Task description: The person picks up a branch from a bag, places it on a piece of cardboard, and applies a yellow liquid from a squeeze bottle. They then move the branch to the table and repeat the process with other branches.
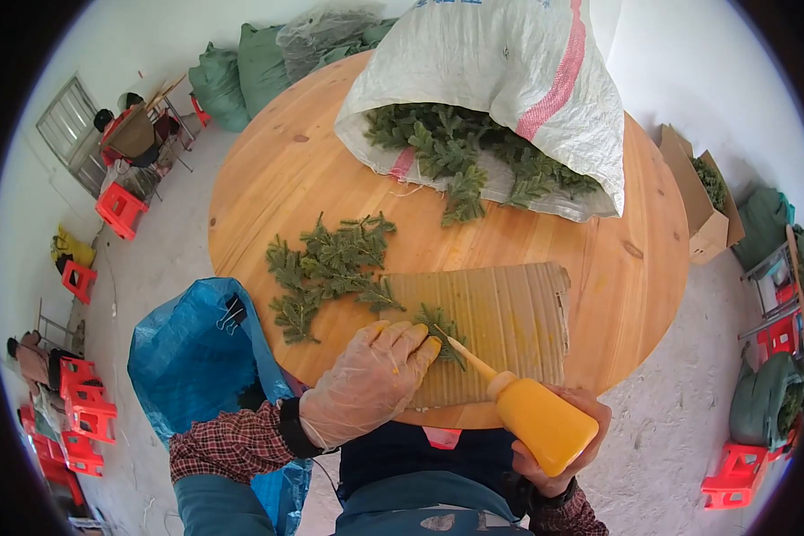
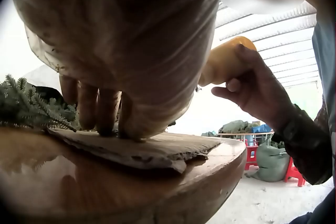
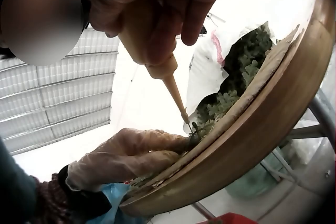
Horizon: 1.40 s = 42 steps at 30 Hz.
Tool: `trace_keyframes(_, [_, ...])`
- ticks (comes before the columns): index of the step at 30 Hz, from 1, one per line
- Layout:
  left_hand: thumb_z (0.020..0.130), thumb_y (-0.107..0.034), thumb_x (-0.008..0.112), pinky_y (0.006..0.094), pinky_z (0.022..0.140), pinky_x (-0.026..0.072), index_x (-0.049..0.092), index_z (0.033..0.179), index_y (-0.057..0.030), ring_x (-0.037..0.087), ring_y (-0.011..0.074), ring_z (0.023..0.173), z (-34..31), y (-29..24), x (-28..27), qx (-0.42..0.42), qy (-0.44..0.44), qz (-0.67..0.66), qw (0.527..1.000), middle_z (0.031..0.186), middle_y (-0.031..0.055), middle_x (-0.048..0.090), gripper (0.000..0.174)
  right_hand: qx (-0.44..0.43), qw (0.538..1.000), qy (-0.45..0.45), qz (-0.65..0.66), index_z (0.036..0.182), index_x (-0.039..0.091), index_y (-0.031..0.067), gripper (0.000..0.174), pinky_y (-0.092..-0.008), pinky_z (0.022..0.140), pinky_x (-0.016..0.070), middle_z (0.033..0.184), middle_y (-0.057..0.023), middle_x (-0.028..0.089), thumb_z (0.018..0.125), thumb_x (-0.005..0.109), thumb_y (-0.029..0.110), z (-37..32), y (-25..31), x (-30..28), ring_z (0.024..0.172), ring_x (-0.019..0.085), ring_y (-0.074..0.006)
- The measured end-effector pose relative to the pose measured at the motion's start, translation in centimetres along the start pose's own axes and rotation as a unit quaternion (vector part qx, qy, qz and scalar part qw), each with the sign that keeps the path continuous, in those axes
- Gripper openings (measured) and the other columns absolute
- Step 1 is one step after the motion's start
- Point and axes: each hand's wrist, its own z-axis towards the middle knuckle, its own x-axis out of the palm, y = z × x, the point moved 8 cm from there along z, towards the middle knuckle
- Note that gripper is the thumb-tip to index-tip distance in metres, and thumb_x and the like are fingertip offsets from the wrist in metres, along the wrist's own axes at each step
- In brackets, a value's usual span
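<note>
**Glue-coloured bottle over a sprig on the table**

Head view: the round wooden table (image 1: 272,170) stands in a white-walled room. On it, a sack (image 1: 473,67) of greenery lies at 12 o'clock, its top cut off, loose sprigs (image 1: 326,263) at 8 and cardboard (image 1: 523,335) at 5. Off the table, a blue bag (image 1: 174,357) sits at 8, stools (image 1: 121,211) at 9, a box (image 1: 713,234) at 3. At 6, the gloved left hand (image 1: 366,380) pinches a sprig (image 1: 434,322) on the cardboard; the right hand (image 1: 592,415) grips the bottle (image 1: 545,424).

Left wrist view: the left hand hides the pinched sprig and the nozzle (image 3: 176,95).

Right wrist view: the nozzle points to 5 o'clock, its tip at the sprig; contact is hard to make out.
</note>
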Motion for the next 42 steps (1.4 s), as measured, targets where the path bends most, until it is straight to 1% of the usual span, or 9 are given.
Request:
trace_keyframes(13, [0.086, -0.017, 0.064, 0.0407, 0.099, 0.0424, 0.063, 0.125, -0.0031, 0.057, 0.0268, 0.113, -0.5, 0.0, 0.5, -0.009, -0.015, -0.009, 1.0, 0.124, 0.0119, 0.059, 0.042, 0.034, 0.999, 0.018, 0.009, 0.126, 0.043, 0.0034, 0.088, -0.0409, 0.09, 0.0542, 0.113, -0.0182, 0.062, 0.069, 0.091, 0.05, -0.3, 0.1, 0.7, 0.105, 0.065, -0.0288])
trace_keyframes(21, [0.085, -0.019, 0.065, 0.0419, 0.102, 0.0409, 0.063, 0.126, -0.0008, 0.056, 0.0285, 0.114, -0.7, -0.2, 0.9, -0.001, -0.022, 0.016, 1.0, 0.124, 0.0136, 0.059, 0.045, 0.015, 1.0, 0.004, 0.007, 0.124, 0.044, 0.0026, 0.087, -0.0409, 0.09, 0.0541, 0.11, -0.0175, 0.062, 0.069, 0.091, 0.05, -0.9, 0.9, -0.6, 0.102, 0.065, -0.0291])
trace_keyframes(29, [0.084, -0.019, 0.065, 0.0421, 0.103, 0.04, 0.063, 0.125, -0.0006, 0.056, 0.0281, 0.114, -0.5, -0.2, 1.0, -0.002, -0.02, 0.025, 0.999, 0.123, 0.0136, 0.059, 0.045, -0.017, 0.999, 0.005, -0.05, 0.121, 0.046, 0.0018, 0.086, -0.0403, 0.088, 0.0542, 0.107, -0.0164, 0.062, 0.067, 0.091, 0.052, -1.5, 2.1, -2.2, 0.098, 0.065, -0.0281])
trace_keyframes(32, [0.085, -0.019, 0.065, 0.0423, 0.103, 0.0396, 0.064, 0.125, -0.0009, 0.056, 0.028, 0.114, -0.5, -0.3, 0.9, 0.0, -0.02, 0.034, 0.999, 0.123, 0.0135, 0.06, 0.044, -0.021, 1.0, 0.016, -0.012, 0.125, 0.044, 0.0027, 0.087, -0.0379, 0.085, 0.0551, 0.112, -0.0194, 0.062, 0.064, 0.098, 0.035, -1.2, 2.8, -2.4, 0.097, 0.068, -0.0283])
trace_keyframes(33, [0.085, -0.019, 0.065, 0.0423, 0.103, 0.0396, 0.064, 0.125, -0.0009, 0.056, 0.028, 0.114, -0.5, -0.3, 0.9, 0.001, -0.02, 0.034, 0.999, 0.123, 0.0135, 0.06, 0.044, -0.021, 1.0, 0.016, -0.013, 0.125, 0.044, 0.0027, 0.087, -0.0379, 0.085, 0.0551, 0.112, -0.0194, 0.062, 0.064, 0.098, 0.035, -1.4, 2.8, -2.5, 0.097, 0.068, -0.0283])
trace_keyframes(36, [0.085, -0.019, 0.065, 0.0422, 0.104, 0.0395, 0.064, 0.125, -0.0007, 0.056, 0.0275, 0.114, -0.3, -0.4, 0.8, -0.001, -0.013, 0.037, 0.999, 0.124, 0.0136, 0.06, 0.044, 0.015, 0.999, -0.015, -0.033, 0.12, 0.047, 0.0017, 0.087, -0.0396, 0.085, 0.0549, 0.103, -0.0152, 0.061, 0.068, 0.088, 0.058, -2.0, 2.1, -3.2, 0.096, 0.065, -0.0264])
trace_keyframes(37, [0.085, -0.019, 0.065, 0.0422, 0.104, 0.0395, 0.064, 0.125, -0.0007, 0.056, 0.0275, 0.114, -0.4, -0.4, 0.8, 0.0, -0.013, 0.037, 0.999, 0.124, 0.0136, 0.06, 0.044, 0.014, 0.999, -0.016, -0.032, 0.12, 0.047, 0.0017, 0.087, -0.0396, 0.085, 0.0549, 0.103, -0.0152, 0.061, 0.068, 0.088, 0.058, -2.0, 2.1, -3.2, 0.096, 0.065, -0.0264])
trace_keyframes(41, [0.085, -0.019, 0.065, 0.0428, 0.104, 0.039, 0.064, 0.126, -0.0023, 0.056, 0.0271, 0.116, -0.3, -0.1, 0.7, -0.003, 0.0, 0.039, 0.999, 0.125, 0.0131, 0.06, 0.044, 0.007, 0.998, -0.028, -0.051, 0.124, 0.047, 0.0013, 0.079, -0.0381, 0.085, 0.0539, 0.105, -0.0167, 0.064, 0.077, 0.087, 0.05, -2.0, 2.3, -4.1, 0.089, 0.068, -0.0245])
trace_keyframes(42, [0.085, -0.019, 0.065, 0.0432, 0.105, 0.0388, 0.064, 0.126, -0.0035, 0.056, 0.0267, 0.117, -0.2, 0.3, 0.0, -0.015, -0.014, 0.03, 0.999, 0.125, 0.0127, 0.06, 0.043, 0.059, 0.997, -0.045, -0.005, 0.126, 0.047, 0.0008, 0.078, -0.0371, 0.082, 0.0548, 0.107, -0.0162, 0.064, 0.08, 0.082, 0.052, -2.5, 1.0, -4.8, 0.089, 0.068, -0.0243])
